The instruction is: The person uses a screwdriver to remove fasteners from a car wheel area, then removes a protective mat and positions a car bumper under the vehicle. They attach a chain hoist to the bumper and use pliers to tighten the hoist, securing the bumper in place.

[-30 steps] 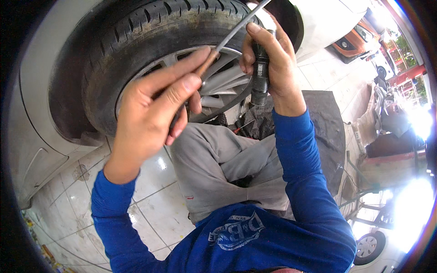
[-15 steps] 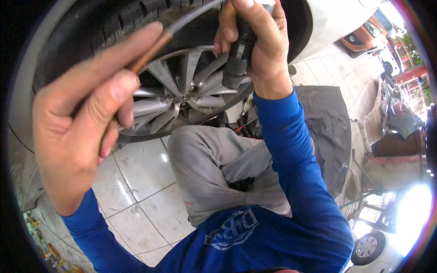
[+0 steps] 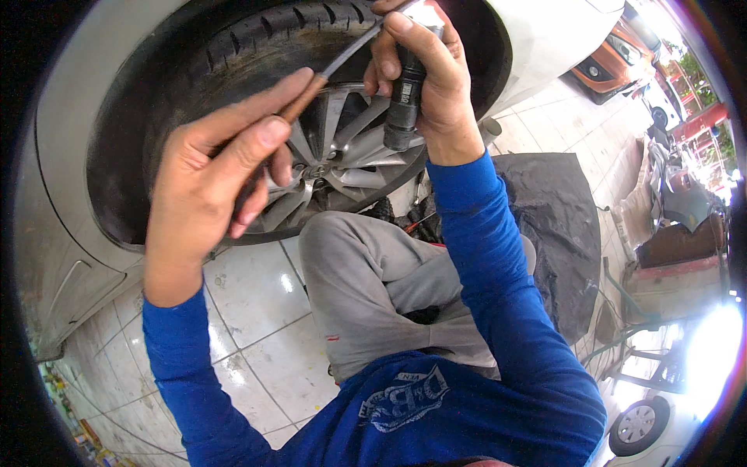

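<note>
1. Grey rod (image 3: 348, 57), brown at its lower end, slants before the tyre (image 3: 261, 58), pinched in the left hand (image 3: 206, 171).
2. The right hand (image 3: 440, 82) grips a black torch (image 3: 404, 105), covering part of the wheel (image 3: 331, 124); a dark sheet (image 3: 559, 226) lies on the tiled floor (image 3: 284, 354).
3. White print marks the blue shirt (image 3: 475, 420); the torch carries pale markings (tiny ones).
4. The rod's upper tip is lost at the right hand; the torch's top end looks washed out.

Pale lettering (image 3: 406, 398) stands on the blue shirt (image 3: 498, 420) — small white print (image 3: 405, 94) on the black flashlight (image 3: 401, 134).
</note>
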### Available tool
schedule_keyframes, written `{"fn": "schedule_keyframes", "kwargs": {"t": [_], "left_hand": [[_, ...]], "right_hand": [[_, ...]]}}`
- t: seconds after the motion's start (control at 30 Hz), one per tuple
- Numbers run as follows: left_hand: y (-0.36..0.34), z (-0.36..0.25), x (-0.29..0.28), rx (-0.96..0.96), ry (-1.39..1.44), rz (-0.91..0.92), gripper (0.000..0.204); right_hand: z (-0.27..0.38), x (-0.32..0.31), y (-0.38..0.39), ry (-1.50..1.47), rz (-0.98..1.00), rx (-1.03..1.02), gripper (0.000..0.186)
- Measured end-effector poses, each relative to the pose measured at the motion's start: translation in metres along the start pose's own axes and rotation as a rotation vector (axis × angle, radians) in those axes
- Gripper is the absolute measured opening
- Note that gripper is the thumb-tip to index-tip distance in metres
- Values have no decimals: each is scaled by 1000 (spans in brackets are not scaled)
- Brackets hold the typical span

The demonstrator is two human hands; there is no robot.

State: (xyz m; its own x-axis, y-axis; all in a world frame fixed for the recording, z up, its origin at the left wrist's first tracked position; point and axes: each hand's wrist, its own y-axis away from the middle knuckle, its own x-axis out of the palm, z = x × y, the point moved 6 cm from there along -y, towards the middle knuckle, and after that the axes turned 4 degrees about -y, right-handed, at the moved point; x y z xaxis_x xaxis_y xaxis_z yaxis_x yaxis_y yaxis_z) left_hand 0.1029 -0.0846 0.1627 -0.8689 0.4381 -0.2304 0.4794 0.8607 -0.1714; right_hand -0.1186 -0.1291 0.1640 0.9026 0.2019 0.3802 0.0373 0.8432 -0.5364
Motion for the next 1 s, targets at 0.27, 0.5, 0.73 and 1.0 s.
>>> {"fn": "schedule_keyframes", "kwargs": {"t": [0.27, 0.5, 0.73, 1.0], "left_hand": [[13, -54, -5, 114, -396, -36, 41], [12, -54, -4, 24, -295, -15, 42], [10, 9, 26, 54, 117, -29, 38], [38, 16, 80, 160, -62, -291, 41]], "right_hand": [[5, 2, -1, -2, 66, -112, 31], [10, -2, 6, -26, 37, -146, 31], [10, -5, 8, -69, -66, -57, 23], [10, -25, 8, -69, 73, 0, 23]]}}
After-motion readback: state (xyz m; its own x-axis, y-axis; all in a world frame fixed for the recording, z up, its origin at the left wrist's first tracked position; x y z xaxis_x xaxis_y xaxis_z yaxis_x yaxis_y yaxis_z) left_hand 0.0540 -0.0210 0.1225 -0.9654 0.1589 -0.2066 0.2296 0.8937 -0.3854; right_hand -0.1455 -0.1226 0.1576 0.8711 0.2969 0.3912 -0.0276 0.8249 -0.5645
